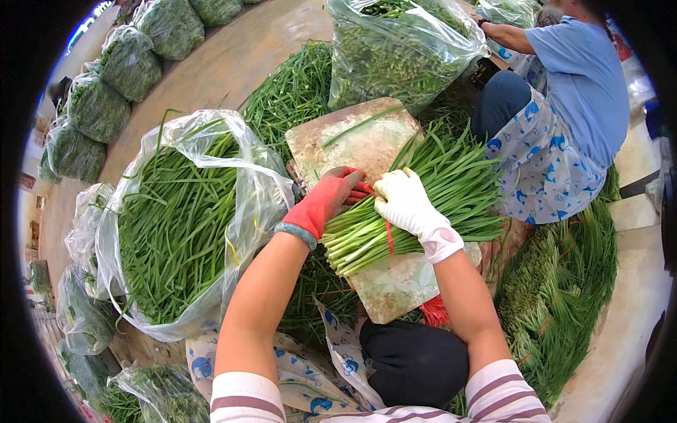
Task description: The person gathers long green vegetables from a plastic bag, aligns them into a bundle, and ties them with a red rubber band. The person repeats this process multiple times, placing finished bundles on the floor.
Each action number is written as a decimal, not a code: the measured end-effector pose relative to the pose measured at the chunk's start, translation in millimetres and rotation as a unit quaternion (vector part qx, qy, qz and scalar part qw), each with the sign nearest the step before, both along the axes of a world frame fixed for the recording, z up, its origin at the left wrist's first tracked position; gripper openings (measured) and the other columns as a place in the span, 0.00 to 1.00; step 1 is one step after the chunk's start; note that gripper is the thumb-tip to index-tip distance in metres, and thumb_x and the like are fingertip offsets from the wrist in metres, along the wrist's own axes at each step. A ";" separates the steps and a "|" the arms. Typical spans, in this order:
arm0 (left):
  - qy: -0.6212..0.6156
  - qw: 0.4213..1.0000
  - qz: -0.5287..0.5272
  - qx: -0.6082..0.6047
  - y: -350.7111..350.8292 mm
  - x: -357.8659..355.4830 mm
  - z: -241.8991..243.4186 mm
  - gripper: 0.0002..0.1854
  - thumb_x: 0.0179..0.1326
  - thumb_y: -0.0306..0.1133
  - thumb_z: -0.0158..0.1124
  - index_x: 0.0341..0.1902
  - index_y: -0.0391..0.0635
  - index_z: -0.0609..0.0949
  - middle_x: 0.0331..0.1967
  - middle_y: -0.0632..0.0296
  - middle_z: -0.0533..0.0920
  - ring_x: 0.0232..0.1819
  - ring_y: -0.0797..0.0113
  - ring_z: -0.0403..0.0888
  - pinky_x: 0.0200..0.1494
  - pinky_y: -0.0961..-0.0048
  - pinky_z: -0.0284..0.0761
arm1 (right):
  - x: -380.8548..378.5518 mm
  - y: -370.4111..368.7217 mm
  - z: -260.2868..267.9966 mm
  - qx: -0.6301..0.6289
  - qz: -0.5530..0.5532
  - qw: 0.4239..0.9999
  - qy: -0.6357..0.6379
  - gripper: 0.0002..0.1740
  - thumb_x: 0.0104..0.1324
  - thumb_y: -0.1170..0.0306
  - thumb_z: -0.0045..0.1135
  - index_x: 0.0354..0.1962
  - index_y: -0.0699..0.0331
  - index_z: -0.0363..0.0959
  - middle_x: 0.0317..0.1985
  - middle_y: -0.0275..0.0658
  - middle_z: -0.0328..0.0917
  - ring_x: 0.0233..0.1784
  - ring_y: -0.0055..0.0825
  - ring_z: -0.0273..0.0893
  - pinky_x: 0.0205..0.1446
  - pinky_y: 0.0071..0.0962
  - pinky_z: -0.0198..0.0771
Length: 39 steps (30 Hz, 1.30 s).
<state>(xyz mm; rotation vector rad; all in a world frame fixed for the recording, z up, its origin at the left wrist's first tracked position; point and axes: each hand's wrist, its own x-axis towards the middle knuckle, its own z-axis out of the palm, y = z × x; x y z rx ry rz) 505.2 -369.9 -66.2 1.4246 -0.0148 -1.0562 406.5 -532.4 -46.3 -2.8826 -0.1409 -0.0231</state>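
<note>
A thick bundle of garlic chives (444, 185) lies across a dirty, worn board (354, 143), pale stalk ends toward my left and green leaves toward the right. A red tie (390, 238) goes around its stalks. My left hand (336, 195), in a red glove with greyed fingers, grips the far side of the bundle by the tie. Pressed close beside it, my right hand (404, 203) in a white glove has its fingers curled over the bundle and the tie. The fingers hide the tie's upper part. One loose leaf (362, 127) rests on the board's far part.
An open clear plastic bag (259, 185) of chives stands at left, another filled bag (391, 58) beyond the board. Tied bundles (550, 296) are piled at right. A co-worker (576, 90) sits at upper right. Red ties (435, 312) hang below the board. Filled bags (98, 106) line the floor.
</note>
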 end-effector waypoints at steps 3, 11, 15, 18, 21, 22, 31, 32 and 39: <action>-0.008 1.000 0.006 -0.027 2.0 -3.0 -2.9 0.21 0.73 0.43 0.58 0.62 0.42 0.76 0.45 0.59 0.86 0.40 0.69 0.85 0.45 0.73 0.79 | 0.5 -1.0 -4.5 0.008 0.003 1.000 -0.011 0.10 0.62 0.62 0.57 0.35 0.57 0.79 0.37 0.40 0.80 0.51 0.42 0.77 0.70 0.52 0.60; -0.484 0.861 -0.097 0.118 3.3 -16.7 6.4 0.30 0.63 0.30 0.63 0.71 0.56 0.72 0.32 0.57 0.87 0.34 0.65 0.85 0.38 0.68 0.79 | 1.4 0.6 6.8 0.121 -0.018 0.992 0.015 0.11 0.60 0.62 0.63 0.39 0.57 0.77 0.40 0.39 0.80 0.51 0.42 0.77 0.70 0.50 0.61; -0.709 0.675 -0.139 0.148 -0.7 -23.6 41.0 0.32 0.63 0.27 0.59 0.72 0.58 0.71 0.27 0.55 0.83 0.33 0.48 0.82 0.36 0.54 0.77 | -5.9 -1.6 16.5 0.269 -0.027 0.962 -0.039 0.09 0.60 0.65 0.66 0.37 0.57 0.78 0.34 0.36 0.82 0.45 0.40 0.80 0.74 0.47 0.56; -0.623 0.763 -0.099 0.143 2.1 -20.2 35.5 0.30 0.63 0.31 0.60 0.71 0.56 0.72 0.33 0.50 0.86 0.38 0.50 0.85 0.43 0.56 0.79 | -7.5 -9.2 11.1 0.222 -0.027 0.975 -0.015 0.08 0.61 0.63 0.65 0.33 0.58 0.79 0.31 0.36 0.81 0.41 0.41 0.80 0.73 0.48 0.58; -0.499 0.828 -0.208 0.148 35.2 23.1 4.2 0.31 0.60 0.35 0.62 0.70 0.56 0.74 0.49 0.46 0.85 0.52 0.47 0.83 0.53 0.56 0.78 | -5.7 -8.9 1.2 0.197 -0.029 0.979 -0.038 0.09 0.61 0.62 0.64 0.32 0.58 0.80 0.30 0.38 0.80 0.40 0.42 0.79 0.72 0.49 0.61; -0.634 0.715 -0.199 0.218 45.5 27.7 4.8 0.31 0.59 0.35 0.63 0.70 0.55 0.74 0.58 0.46 0.80 0.60 0.46 0.77 0.59 0.56 0.74 | -5.9 -11.3 0.2 0.207 -0.030 0.977 -0.042 0.09 0.61 0.61 0.65 0.32 0.58 0.80 0.29 0.38 0.80 0.39 0.43 0.78 0.71 0.49 0.62; -0.708 0.664 -0.200 0.136 27.8 66.5 11.4 0.40 0.55 0.47 0.73 0.73 0.59 0.70 0.73 0.53 0.69 0.77 0.51 0.60 0.77 0.54 0.57 | -5.9 -4.5 6.0 0.226 -0.008 0.965 -0.135 0.11 0.57 0.66 0.68 0.25 0.64 0.78 0.23 0.43 0.77 0.30 0.45 0.73 0.37 0.40 0.68; -0.756 0.560 -0.293 0.167 23.4 42.9 2.5 0.38 0.63 0.52 0.66 0.75 0.55 0.68 0.75 0.51 0.65 0.77 0.43 0.58 0.78 0.51 0.55 | -6.1 -4.7 1.1 0.230 -0.006 0.961 -0.151 0.11 0.57 0.66 0.68 0.23 0.64 0.77 0.22 0.42 0.76 0.28 0.44 0.73 0.37 0.40 0.68; -0.589 0.521 0.092 0.611 10.8 129.9 -18.5 0.32 0.67 0.53 0.58 0.69 0.46 0.74 0.69 0.45 0.72 0.72 0.45 0.67 0.73 0.55 0.63 | -19.5 -1.0 0.6 0.255 -0.010 0.957 -0.139 0.08 0.59 0.66 0.66 0.27 0.60 0.77 0.26 0.39 0.78 0.34 0.43 0.78 0.57 0.43 0.70</action>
